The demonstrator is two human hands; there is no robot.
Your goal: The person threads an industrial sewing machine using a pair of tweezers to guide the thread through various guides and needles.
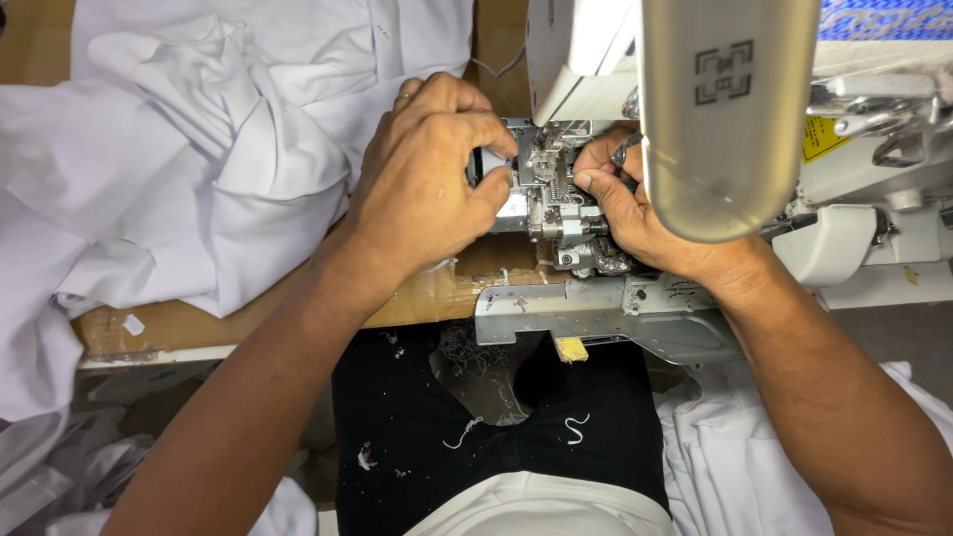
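Fingers of the left hand [422, 189] are bent and pinch at a small dark part on the left side of the metal needle mechanism [556, 203] of the sewing machine [730, 109]; a ring shows on one finger. The right hand [620, 199] comes from the other side, partly hidden under the cream machine arm. Its thumb and forefinger press against the right side of the same mechanism, and something small and metallic seems to be between them, but I cannot tell what it is.

The mechanism sits at the front of the machine, above a grey hinged cover [596, 318] that hangs open toward the person. White cloth [199, 169] lies in a heap on the wooden table [179, 323], just beside the left wrist. Thread scraps [576, 429] lie on the black apron on the lap.

To do such fine work well, I judge both hands should rest steady against the machine body, move only the fingertips, and keep the cloth away from the needle area.
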